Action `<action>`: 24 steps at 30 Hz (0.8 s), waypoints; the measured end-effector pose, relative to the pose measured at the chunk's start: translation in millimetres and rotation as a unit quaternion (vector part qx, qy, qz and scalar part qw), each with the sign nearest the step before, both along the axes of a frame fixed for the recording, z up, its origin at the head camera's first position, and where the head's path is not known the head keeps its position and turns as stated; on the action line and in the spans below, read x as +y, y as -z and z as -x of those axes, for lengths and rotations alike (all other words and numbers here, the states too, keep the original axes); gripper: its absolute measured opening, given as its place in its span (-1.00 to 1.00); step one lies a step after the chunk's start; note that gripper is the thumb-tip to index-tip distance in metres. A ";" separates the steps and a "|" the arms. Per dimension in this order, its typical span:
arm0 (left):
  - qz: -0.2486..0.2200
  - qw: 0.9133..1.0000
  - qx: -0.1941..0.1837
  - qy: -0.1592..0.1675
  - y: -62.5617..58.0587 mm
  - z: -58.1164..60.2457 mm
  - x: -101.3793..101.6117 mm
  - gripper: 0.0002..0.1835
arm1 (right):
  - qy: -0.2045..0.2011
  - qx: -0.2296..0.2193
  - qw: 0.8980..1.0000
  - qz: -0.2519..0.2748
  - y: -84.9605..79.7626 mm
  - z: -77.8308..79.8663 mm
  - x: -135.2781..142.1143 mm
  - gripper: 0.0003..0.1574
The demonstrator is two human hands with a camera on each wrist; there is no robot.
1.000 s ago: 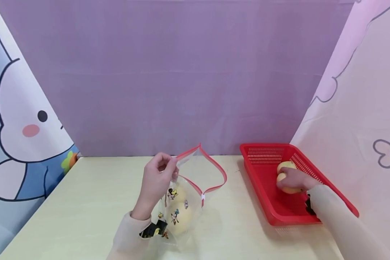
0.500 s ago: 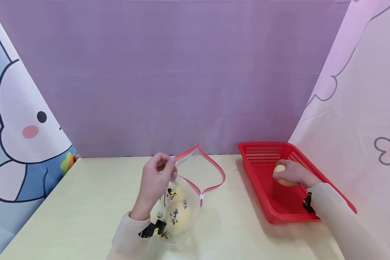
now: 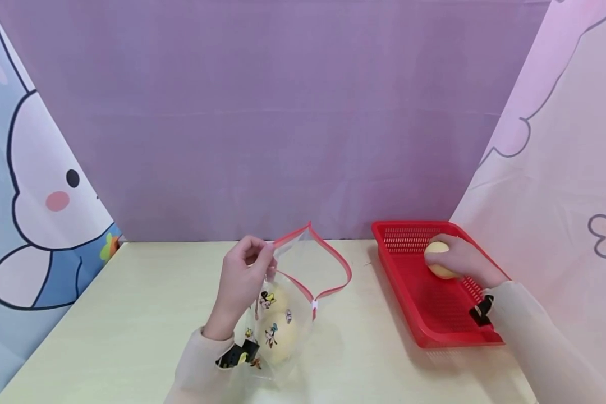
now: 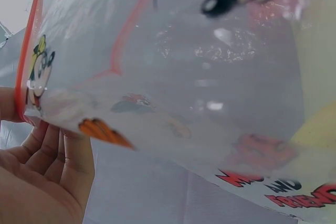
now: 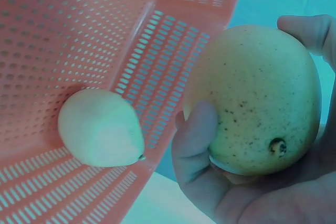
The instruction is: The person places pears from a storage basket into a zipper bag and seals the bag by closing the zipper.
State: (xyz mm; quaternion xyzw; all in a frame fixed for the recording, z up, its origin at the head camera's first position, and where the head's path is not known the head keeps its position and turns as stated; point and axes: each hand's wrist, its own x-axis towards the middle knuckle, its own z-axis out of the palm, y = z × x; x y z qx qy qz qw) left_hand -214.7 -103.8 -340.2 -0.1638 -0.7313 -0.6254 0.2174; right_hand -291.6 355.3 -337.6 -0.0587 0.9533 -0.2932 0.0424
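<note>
My left hand [image 3: 244, 278] pinches the red zip edge of a clear slider bag [image 3: 303, 342] printed with cartoon figures. The bag's mouth gapes in a diamond shape, its white slider [image 3: 315, 304] hanging at the near corner. Yellow fruit [image 3: 283, 342] shows through the plastic low in the bag. Over the red basket [image 3: 420, 331], my right hand [image 3: 462, 259] grips a yellow, dark-speckled mango [image 5: 257, 93], fingers and thumb round its sides. Another mango [image 5: 100, 127] lies in the basket in the right wrist view; the hand hides it from the head camera.
The pale wooden table [image 3: 146, 314] carries bag and basket. A purple cloth [image 3: 283, 123] stands behind, with printed cloths at left and right; the basket sits close to the right one [image 3: 550, 224].
My right hand has closed more fully round one mango and raised it slightly from the basket floor. The left hand and bag have hardly moved.
</note>
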 end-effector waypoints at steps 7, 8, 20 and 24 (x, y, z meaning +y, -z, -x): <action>0.000 1.000 -0.004 0.000 -0.6 0.2 0.3 -0.87 | 0.005 0.003 1.000 0.012 -7.0 -3.3 -8.3 -0.01; 0.001 1.000 -0.005 -0.001 -0.5 0.2 0.5 -0.88 | 0.005 0.004 1.000 0.015 -7.7 -3.8 -9.9 -0.01; 0.003 1.000 -0.001 -0.003 0.9 1.1 0.7 -0.89 | 0.007 0.047 0.999 0.022 -16.0 -6.4 -20.8 -0.12; 0.004 1.000 0.001 -0.003 0.9 1.7 0.6 -0.89 | 0.015 0.058 0.998 0.019 -19.3 -6.6 -26.4 -0.18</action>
